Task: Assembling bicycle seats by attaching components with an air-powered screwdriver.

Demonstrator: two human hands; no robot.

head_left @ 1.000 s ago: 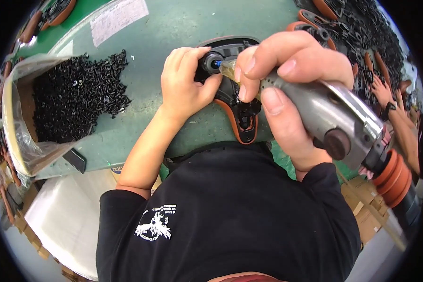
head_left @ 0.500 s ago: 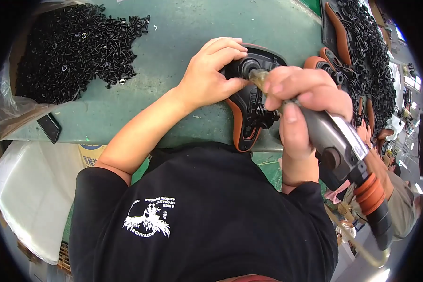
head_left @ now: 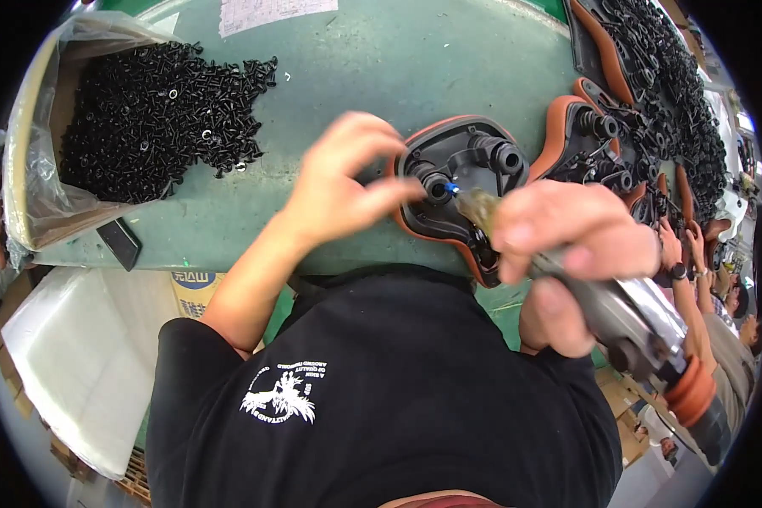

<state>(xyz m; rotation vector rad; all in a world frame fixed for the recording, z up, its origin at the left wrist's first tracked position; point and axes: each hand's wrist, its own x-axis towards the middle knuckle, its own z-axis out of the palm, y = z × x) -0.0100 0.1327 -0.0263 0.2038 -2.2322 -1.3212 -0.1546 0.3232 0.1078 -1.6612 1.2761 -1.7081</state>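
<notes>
A bicycle saddle (head_left: 466,161) lies upside down on the green worktable, its black underside showing two round sockets and a brown edge. In my right hand (head_left: 571,233) is a silver power screwdriver (head_left: 639,313) with an orange collar. Its blue-tipped bit points at the saddle's left socket (head_left: 434,188); whether it touches cannot be told. My left hand (head_left: 343,182) is at the saddle's left edge, blurred by motion, thumb and fingers apart with nothing seen in them. The thumb end is close to that socket. My right hand hides part of the saddle's narrow end.
To the left a plastic-lined box (head_left: 38,161) spills a heap of black screws (head_left: 161,118) across the table (head_left: 313,85). A dark flat phone-like object (head_left: 120,244) lies near the front edge. More saddles (head_left: 567,127) and black parts (head_left: 665,80) crowd the right. Other people's hands (head_left: 694,245) are farther right.
My left hand has come off the saddle's top edge and shifted left and down. The screwdriver has drawn back down and right, uncovering both sockets. The whole view has shifted slightly.
</notes>
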